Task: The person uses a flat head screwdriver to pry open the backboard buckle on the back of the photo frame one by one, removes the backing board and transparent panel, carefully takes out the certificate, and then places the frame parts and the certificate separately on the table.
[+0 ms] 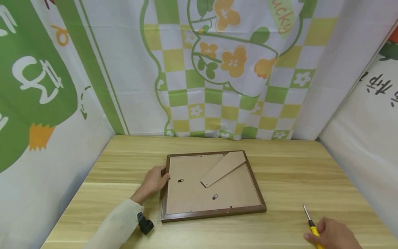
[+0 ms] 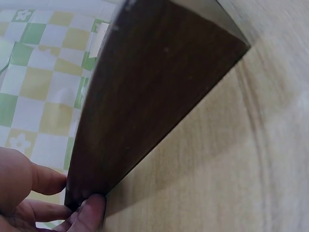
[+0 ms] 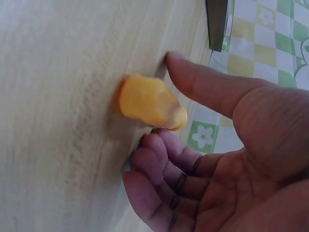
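Note:
A brown picture frame point(image 1: 214, 183) lies face down on the wooden table, its beige back and slanted easel leg point(image 1: 224, 168) showing. My left hand point(image 1: 156, 178) grips the frame's left side, thumb at the top edge. Close up in the left wrist view, fingertips hold the dark frame side point(image 2: 145, 92) near one end. At the right front, a screwdriver point(image 1: 314, 231) with a yellow handle points its metal tip away from me. My right hand point(image 1: 335, 235) is loosely around the handle point(image 3: 149, 101); in the right wrist view a gap shows between thumb and handle.
Two small hanging rings point(image 1: 215, 197) are fixed to the frame's back, with dark tabs along its edges. The wooden table point(image 1: 295, 173) runs back to a printed curtain point(image 1: 217, 114). Curtains also enclose both sides. A black device point(image 1: 144, 223) is on the left wrist.

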The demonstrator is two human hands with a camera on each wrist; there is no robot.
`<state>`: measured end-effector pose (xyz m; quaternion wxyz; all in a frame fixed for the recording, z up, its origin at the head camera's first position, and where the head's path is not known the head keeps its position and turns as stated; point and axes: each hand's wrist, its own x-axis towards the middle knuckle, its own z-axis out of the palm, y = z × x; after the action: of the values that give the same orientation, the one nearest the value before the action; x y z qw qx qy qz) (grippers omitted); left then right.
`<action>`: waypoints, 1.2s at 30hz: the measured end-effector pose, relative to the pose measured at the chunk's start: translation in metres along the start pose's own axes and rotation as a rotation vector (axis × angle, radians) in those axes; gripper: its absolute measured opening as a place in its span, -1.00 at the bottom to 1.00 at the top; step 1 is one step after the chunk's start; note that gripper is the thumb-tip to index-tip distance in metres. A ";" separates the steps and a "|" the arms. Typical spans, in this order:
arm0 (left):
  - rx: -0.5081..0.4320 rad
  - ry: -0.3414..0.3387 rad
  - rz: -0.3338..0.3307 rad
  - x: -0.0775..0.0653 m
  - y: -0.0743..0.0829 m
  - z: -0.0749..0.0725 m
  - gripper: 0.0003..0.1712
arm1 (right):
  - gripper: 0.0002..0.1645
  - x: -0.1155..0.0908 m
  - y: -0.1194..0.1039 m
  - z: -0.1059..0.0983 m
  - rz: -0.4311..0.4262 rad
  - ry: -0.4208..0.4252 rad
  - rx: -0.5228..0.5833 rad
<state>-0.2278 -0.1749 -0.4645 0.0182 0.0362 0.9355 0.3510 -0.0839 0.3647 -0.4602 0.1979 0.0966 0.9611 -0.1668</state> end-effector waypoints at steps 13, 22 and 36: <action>-0.012 0.010 0.009 0.000 -0.001 0.002 -0.60 | -0.79 -0.001 -0.045 -0.016 -0.238 0.217 0.006; -0.003 0.035 0.019 -0.001 -0.001 0.001 -0.64 | -0.79 0.003 -0.109 -0.022 -0.436 0.455 0.059; -0.015 0.058 0.048 -0.002 -0.003 0.003 -0.71 | -0.83 0.044 -0.220 -0.005 -0.631 0.370 0.055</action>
<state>-0.2260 -0.1756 -0.4687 -0.0169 0.0485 0.9318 0.3593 -0.1805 0.1680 -0.4115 -0.0433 -0.1709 0.9582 -0.2253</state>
